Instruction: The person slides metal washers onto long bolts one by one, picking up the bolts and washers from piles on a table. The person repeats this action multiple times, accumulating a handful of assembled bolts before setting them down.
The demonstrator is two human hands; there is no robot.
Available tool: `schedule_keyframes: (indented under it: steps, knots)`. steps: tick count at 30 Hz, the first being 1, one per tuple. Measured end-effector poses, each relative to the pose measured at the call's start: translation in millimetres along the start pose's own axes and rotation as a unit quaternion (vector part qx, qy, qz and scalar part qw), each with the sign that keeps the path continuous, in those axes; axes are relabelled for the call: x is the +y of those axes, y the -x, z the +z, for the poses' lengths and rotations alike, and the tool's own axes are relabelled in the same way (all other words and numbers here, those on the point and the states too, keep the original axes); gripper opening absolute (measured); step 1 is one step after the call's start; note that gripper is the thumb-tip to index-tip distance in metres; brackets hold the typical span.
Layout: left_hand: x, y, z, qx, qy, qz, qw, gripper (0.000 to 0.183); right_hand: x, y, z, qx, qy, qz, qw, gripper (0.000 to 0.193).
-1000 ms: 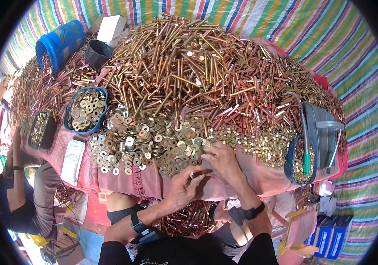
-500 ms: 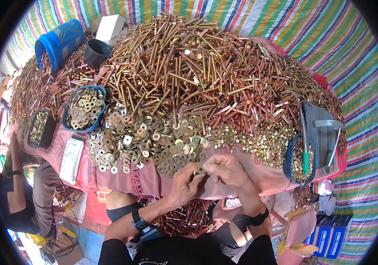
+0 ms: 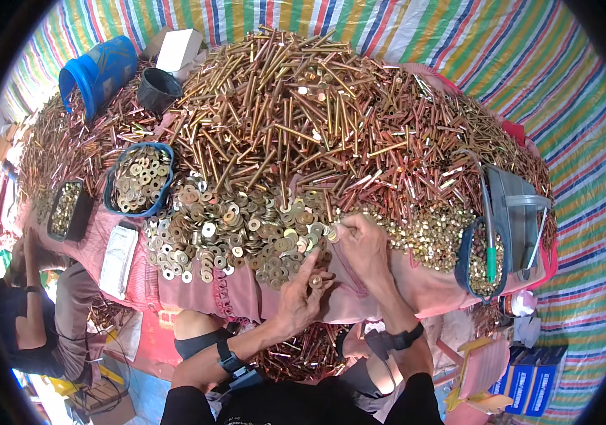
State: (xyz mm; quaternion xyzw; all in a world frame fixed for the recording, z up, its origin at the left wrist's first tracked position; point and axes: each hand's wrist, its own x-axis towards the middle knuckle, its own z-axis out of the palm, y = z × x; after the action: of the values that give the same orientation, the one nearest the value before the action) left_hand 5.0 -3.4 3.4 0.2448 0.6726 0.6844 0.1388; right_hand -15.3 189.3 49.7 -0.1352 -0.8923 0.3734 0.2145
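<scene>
The left hand (image 3: pixel 303 297) has its index finger stretched forward to the near right edge of the loose washers (image 3: pixel 207 230), while its other fingers curl loosely around one small round metal piece (image 3: pixel 316 281), too small to identify. The right hand (image 3: pixel 363 244), just beyond and to the right, has its fingers bent into a pinch where the washers meet the loose nuts (image 3: pixel 427 234); whether it has hold of anything, I cannot tell. One dark watch (image 3: pixel 230 361) sits on the left wrist and one dark band (image 3: pixel 408 337) on the right.

Washers lie left of the hands, nuts to the right, and a heap of bolts (image 3: pixel 282 131) rises on the far side, all too many to count, on a pink cloth (image 3: pixel 416 278). Three containers hold small parts: one blue tub (image 3: pixel 109 193) of washers and one black tray (image 3: pixel 84 212) of nuts at left, and one dark blue tub (image 3: pixel 462 265) of nuts at right, with one green-handled tool (image 3: pixel 491 263) across it. Two buckets stand far left: one blue bucket (image 3: pixel 108 74), tipped over, and one black bucket (image 3: pixel 160 91), beside one white box (image 3: pixel 179 49).

At least two blue boxes (image 3: pixel 532 382) near right bear white lettering.
</scene>
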Motion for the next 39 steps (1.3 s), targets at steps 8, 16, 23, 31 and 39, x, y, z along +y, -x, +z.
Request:
schedule_keyframes:
  steps: [8,16,23,31,39]
  knots:
    - [-2,-4,-1,0.002,-0.009,0.078,0.997,0.062,25,-39,34,-0.009,0.077,-0.028,0.997,0.031]
    - [3,-5,-2,0.009,-0.016,0.037,0.999,0.032,13,-33,8,-0.149,-0.302,0.164,0.927,0.044]
    - [7,-7,-2,0.030,-0.044,0.041,0.998,0.031,-31,13,-21,-0.176,-0.441,0.137,0.869,0.083]
    - [12,-6,-2,0.022,-0.068,0.056,0.996,0.032,-44,43,-20,-0.170,-0.392,0.033,0.903,0.087]
    - [12,-3,-6,-0.008,-0.041,-0.008,0.999,0.034,-51,51,-23,-0.109,-0.096,-0.217,0.965,0.047]
